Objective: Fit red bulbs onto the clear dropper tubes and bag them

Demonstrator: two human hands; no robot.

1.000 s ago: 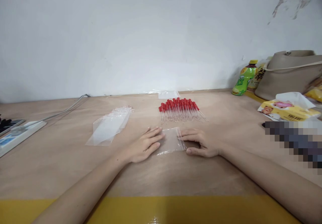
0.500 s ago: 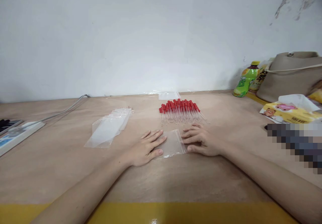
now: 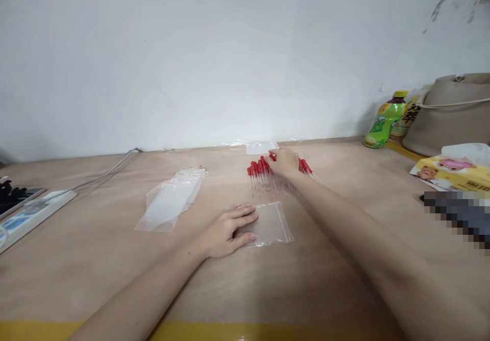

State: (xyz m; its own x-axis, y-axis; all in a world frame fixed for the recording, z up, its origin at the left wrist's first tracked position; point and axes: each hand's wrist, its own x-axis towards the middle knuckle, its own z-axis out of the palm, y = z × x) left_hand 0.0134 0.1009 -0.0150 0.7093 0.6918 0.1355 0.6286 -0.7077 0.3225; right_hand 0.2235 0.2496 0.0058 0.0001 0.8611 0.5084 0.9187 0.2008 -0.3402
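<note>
A clear zip bag lies flat on the brown table. My left hand rests on its left end, fingers apart. Beyond the bag, a fanned row of red-capped thin clear sticks lies with the caps toward the wall. My right hand is over the middle of that row, fingers bent at the red caps; whether it grips any of them is hidden. To the left is a spread stack of clear bags. Another flat bag lies behind the row, by the wall.
At the back right stand a green bottle and a beige handbag. A yellow tissue pack and a blurred dark object lie nearer. A power strip with a grey cable is at the left.
My right hand has left the zip bag's right edge and reached forward to the red caps. My left hand stays on the bag. The view has shifted slightly.
</note>
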